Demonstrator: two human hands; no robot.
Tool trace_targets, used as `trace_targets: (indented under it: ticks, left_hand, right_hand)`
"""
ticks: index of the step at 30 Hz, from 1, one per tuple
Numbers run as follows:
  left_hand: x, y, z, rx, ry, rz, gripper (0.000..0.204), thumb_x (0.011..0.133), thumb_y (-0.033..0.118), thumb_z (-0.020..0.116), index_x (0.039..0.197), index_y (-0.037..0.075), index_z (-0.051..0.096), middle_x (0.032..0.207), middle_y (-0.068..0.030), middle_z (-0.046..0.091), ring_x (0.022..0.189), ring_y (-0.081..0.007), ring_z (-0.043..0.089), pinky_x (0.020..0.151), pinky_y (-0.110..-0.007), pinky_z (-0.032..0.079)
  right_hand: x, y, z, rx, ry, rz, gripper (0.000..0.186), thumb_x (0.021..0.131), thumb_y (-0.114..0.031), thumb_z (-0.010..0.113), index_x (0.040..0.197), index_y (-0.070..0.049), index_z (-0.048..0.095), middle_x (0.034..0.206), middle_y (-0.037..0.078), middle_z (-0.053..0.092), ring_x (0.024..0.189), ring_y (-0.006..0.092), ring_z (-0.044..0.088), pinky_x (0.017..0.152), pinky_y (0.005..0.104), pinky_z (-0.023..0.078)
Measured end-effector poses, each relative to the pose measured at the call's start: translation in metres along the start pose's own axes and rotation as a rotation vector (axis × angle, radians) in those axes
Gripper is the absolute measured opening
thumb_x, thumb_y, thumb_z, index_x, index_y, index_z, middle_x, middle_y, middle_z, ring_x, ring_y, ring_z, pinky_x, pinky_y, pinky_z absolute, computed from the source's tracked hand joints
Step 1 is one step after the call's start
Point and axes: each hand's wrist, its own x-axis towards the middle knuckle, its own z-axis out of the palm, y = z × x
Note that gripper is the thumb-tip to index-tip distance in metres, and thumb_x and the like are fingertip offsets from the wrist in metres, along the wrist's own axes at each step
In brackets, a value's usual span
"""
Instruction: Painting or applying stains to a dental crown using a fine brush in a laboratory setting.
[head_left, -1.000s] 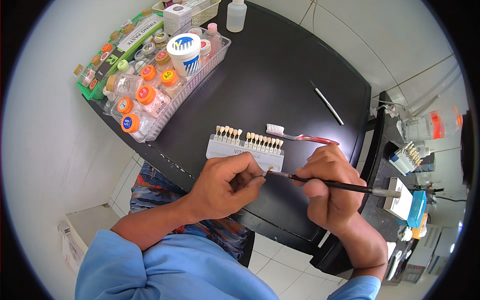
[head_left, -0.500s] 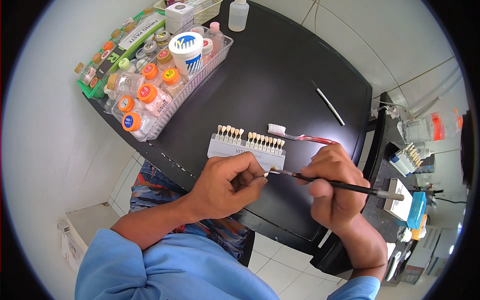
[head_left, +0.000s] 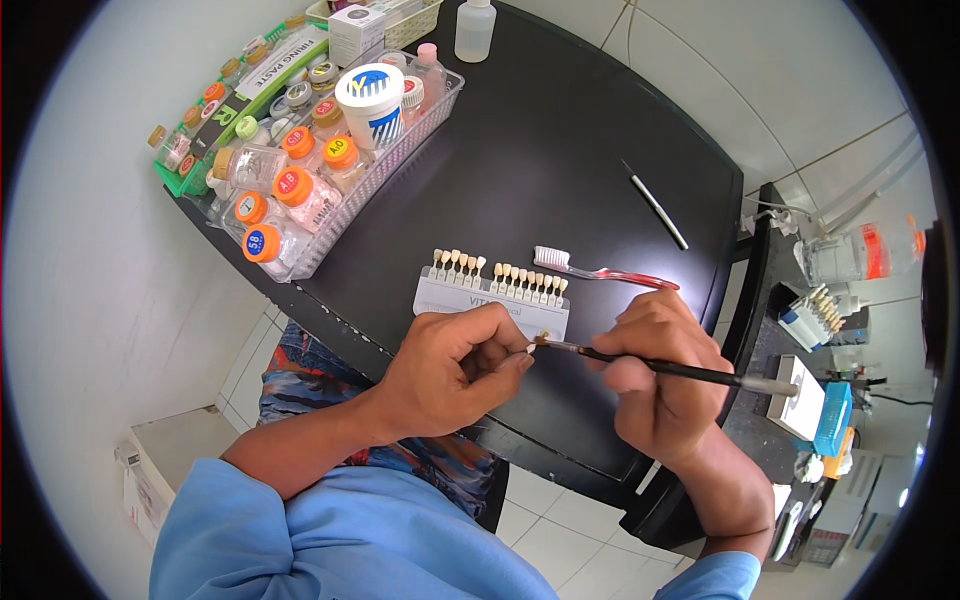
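My left hand [head_left: 455, 370] pinches a small whitish tooth-like piece [head_left: 530, 349] between thumb and forefinger. In my right hand [head_left: 665, 385] is a long black-handled brush [head_left: 725, 375], its tip touching or very close to that piece. Just behind my fingers lies a grey shade guide [head_left: 450, 298] with a row of tooth-shaped tabs along its back edge, partly hidden by my left hand. A toothbrush [head_left: 607, 275] with a clear red handle lies beyond it, near my right hand.
On the black table [head_left: 520, 150], baskets [head_left: 347, 208] of jars fill the left side. A squeeze bottle [head_left: 474, 30] stands at the back, a thin silver tool [head_left: 655, 208] lies at right. A side counter [head_left: 780, 455] holds boxes, a plastic bottle [head_left: 860, 250] and another shade guide [head_left: 805, 325].
My right hand and brush have shifted a few pixels right, then back left. Both hands keep the same grip and almost the same position over the table.
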Motion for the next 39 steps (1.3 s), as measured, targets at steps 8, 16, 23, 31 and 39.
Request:
trace_targets:
  ticks: [8,16,23,31,39]
  left_hand:
    - [0.0,0.0,-0.001,0.034,-0.008,0.016,0.008,0.096,0.002,0.074,0.096,0.0,0.065,0.066,0.0014,0.065,0.057,-0.0012,0.054,0.051,-0.023,0.039]
    - [-0.001,-0.001,0.0,0.016,0.012,0.008,0.009,0.095,0.002,0.074,0.095,0.001,0.066,0.066,0.002,0.064,0.058,-0.0007,0.054,0.051,-0.022,0.038]
    - [0.0,-0.001,0.0,-0.003,0.001,0.002,0.008,0.096,0.001,0.074,0.095,0.001,0.065,0.068,0.002,0.065,0.059,-0.0003,0.053,0.051,-0.022,0.038]
    - [0.0,-0.002,0.0,-0.028,-0.002,-0.012,0.009,0.098,0.003,0.073,0.096,0.0,0.064,0.07,0.0015,0.067,0.061,0.0003,0.055,0.052,-0.021,0.04]
    - [0.0,-0.002,0.0,-0.018,-0.009,-0.002,0.008,0.099,0.003,0.072,0.096,0.0,0.065,0.07,0.0019,0.066,0.061,0.0005,0.054,0.051,-0.021,0.039]
  right_hand:
    - [-0.002,0.004,0.001,0.025,0.022,0.051,0.021,0.099,-0.021,0.079,0.093,-0.003,0.069,0.079,0.008,0.07,0.068,0.0262,0.064,0.07,0.0392,0.053]
    - [0.0,0.009,0.0,-0.01,0.019,-0.02,0.028,0.097,-0.028,0.081,0.093,-0.003,0.071,0.077,0.009,0.069,0.067,0.026,0.065,0.072,0.0393,0.055]
    - [-0.001,0.006,0.001,-0.014,-0.064,-0.044,0.03,0.097,-0.027,0.081,0.093,0.0,0.069,0.079,0.01,0.07,0.066,0.0269,0.066,0.073,0.0402,0.056]
    - [0.0,0.005,0.001,0.02,-0.043,-0.11,0.029,0.098,-0.028,0.08,0.094,-0.001,0.071,0.078,0.009,0.069,0.064,0.0261,0.065,0.071,0.0401,0.055]
    - [0.0,0.007,0.004,0.052,-0.036,-0.126,0.029,0.098,-0.027,0.08,0.094,0.0,0.072,0.074,0.008,0.066,0.064,0.0252,0.063,0.068,0.0387,0.052]
